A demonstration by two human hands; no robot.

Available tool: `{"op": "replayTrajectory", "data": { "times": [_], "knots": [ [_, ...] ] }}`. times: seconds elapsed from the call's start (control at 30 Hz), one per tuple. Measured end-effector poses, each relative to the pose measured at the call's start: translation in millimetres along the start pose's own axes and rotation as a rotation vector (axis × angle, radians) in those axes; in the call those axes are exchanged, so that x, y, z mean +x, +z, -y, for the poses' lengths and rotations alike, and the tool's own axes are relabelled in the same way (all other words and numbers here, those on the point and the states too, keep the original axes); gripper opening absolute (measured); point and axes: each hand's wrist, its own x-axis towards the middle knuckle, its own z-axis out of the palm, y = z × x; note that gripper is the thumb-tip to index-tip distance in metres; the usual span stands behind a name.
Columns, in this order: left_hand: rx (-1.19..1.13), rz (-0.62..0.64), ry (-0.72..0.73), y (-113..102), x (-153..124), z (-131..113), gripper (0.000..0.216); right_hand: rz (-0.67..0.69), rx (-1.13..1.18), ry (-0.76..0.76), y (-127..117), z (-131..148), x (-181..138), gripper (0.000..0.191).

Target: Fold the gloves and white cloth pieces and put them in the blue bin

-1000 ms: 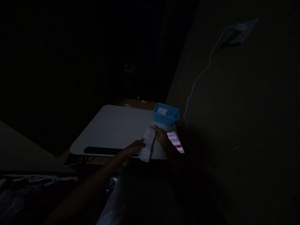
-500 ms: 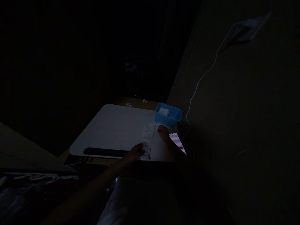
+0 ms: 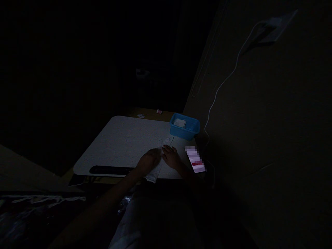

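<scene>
A strip of folded white cloth [image 3: 153, 175] lies slantwise on the white table [image 3: 116, 141], its near end hanging slightly past the front edge. My left hand [image 3: 149, 160] is closed over the middle of the cloth, with its fingertips hard to see in the dark. Close on its right, my right hand [image 3: 171, 157] lies low with its fingers stretched out, and their tips touch the cloth's right side. The far end of the cloth shows beyond both hands.
A blue basket [image 3: 184, 132] with a folded white piece [image 3: 180, 122] inside stands at the table's back right. A lit phone [image 3: 195, 159] lies at the right edge. A white cable [image 3: 217, 90] runs down the wall. Behind the table is a small spool-like item [image 3: 159, 112].
My right hand has come left and down from near the basket onto the cloth. My left hand has moved slightly up the cloth, which now lies more slanted.
</scene>
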Motion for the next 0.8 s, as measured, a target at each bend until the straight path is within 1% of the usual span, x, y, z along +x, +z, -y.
{"op": "replayTrajectory", "data": {
  "times": [0.03,0.07,0.13,0.23,0.37,0.47,0.57,0.7,0.77,0.8],
  "knots": [
    [0.064,0.008,0.050,9,-2,-2,0.042,0.001,-0.021,-0.015,1,-1,1,0.040],
    [0.144,0.022,0.069,19,-6,-3,0.047,0.001,-0.039,-0.033,1,-3,2,0.041],
    [0.292,0.071,0.065,35,-15,-6,0.054,-0.005,-0.072,-0.045,2,-10,6,0.043],
    [0.415,0.113,0.068,46,-24,-5,0.057,-0.028,-0.108,-0.001,3,-26,16,0.045],
    [0.448,0.111,0.073,44,-24,-3,0.058,-0.054,-0.128,0.070,4,-44,29,0.046],
    [0.436,0.099,0.070,41,-23,-5,0.059,-0.102,-0.144,0.097,5,-45,30,0.047],
    [0.413,0.101,0.065,38,-23,-8,0.059,-0.138,-0.151,0.038,5,-34,22,0.045],
    [0.330,0.091,0.075,37,-25,-11,0.057,-0.094,-0.146,-0.132,5,-16,10,0.044],
    [0.249,0.061,0.088,37,-27,-12,0.053,-0.082,-0.150,-0.147,6,-15,9,0.043],
    [0.190,0.043,0.097,36,-28,-11,0.050,-0.085,-0.152,-0.120,6,-17,10,0.042]
  ]
}}
